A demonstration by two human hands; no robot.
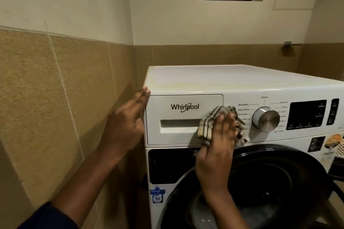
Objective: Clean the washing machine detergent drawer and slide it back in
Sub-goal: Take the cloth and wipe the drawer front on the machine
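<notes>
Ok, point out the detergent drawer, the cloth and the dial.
detergent drawer [184, 107], head view, front panel at the logo.
cloth [206, 128], head view, striped left fold.
dial [267, 119], head view, metal face.

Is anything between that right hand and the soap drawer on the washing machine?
Yes: a striped cloth lies under the right hand, pressed against the right end of the detergent drawer front, beside the dial. The drawer itself looks pushed fully into its slot, so nothing visible blocks its way.
</notes>
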